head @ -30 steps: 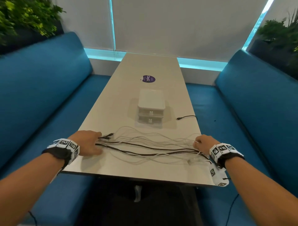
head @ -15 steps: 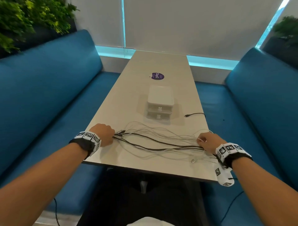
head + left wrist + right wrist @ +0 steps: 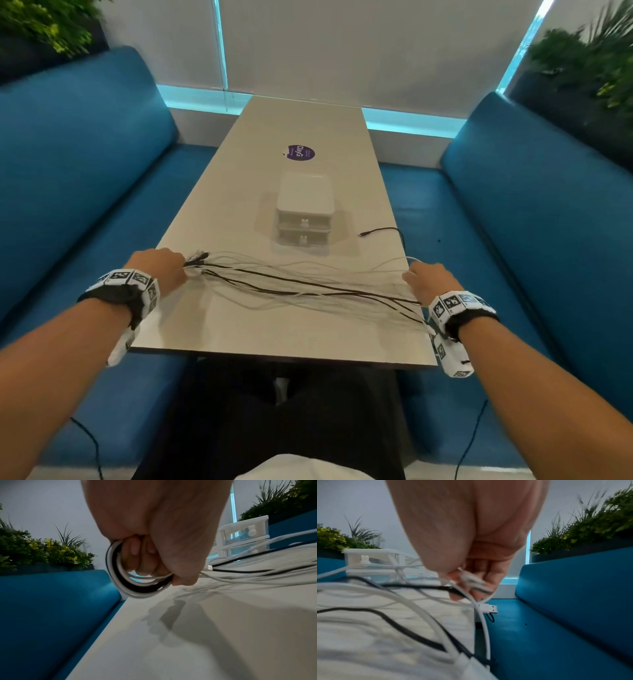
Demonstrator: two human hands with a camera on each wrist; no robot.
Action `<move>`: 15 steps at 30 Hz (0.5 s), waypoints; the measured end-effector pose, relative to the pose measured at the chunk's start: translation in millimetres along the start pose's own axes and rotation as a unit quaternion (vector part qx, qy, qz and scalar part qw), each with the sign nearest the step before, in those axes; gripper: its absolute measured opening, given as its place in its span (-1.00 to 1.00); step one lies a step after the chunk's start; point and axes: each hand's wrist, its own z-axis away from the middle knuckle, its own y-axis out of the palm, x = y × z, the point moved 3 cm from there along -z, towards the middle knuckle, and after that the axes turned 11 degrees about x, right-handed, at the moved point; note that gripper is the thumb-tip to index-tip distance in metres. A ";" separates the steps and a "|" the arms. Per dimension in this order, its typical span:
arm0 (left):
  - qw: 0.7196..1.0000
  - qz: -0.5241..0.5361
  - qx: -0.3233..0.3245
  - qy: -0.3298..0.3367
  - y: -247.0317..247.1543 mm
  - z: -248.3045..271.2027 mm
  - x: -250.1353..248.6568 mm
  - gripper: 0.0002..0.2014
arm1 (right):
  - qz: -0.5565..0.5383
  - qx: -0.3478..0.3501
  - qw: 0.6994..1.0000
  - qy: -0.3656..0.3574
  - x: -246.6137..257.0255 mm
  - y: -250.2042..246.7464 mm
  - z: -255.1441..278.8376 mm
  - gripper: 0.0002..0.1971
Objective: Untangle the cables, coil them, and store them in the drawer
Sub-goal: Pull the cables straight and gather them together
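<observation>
Beyond your hands the drawers point(image 3: 304, 219) stand mid-table point(image 3: 239, 335). Your left hand point(image 3: 161, 270) clenches looped cables point(image 3: 301, 289); your right hand point(image 3: 430, 281) pinches their right ends at the table's edge.

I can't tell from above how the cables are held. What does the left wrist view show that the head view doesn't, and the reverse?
Only the left wrist view shows the left hand with its fingers curled through a tight loop of white and black cables.

Only the head view shows the right hand at the strands' other end, the purple sticker and a separate black cable near the table's right edge.

Both show the cables fanning across the table and the white drawer unit.
</observation>
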 end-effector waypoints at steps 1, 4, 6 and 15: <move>1.000 -0.001 0.001 0.001 1.7 -0.6 -0.6 -0.79 | 0.000 0.008 1.000 -0.004 -1.3 3.6 0.5 -0.84; 1.000 0.006 -0.002 0.001 9.0 -4.4 -1.0 -0.77 | 0.021 0.051 0.998 -0.026 -1.5 8.6 -3.5 -0.81; 1.000 0.015 -0.008 -0.001 12.0 -6.6 -1.4 -0.78 | 0.027 0.078 0.996 -0.026 -1.6 7.1 -4.3 -0.71; 0.999 0.035 -0.024 -0.016 11.3 -9.5 -1.2 -0.82 | 0.087 0.077 0.991 0.061 -21.2 9.9 9.3 -0.70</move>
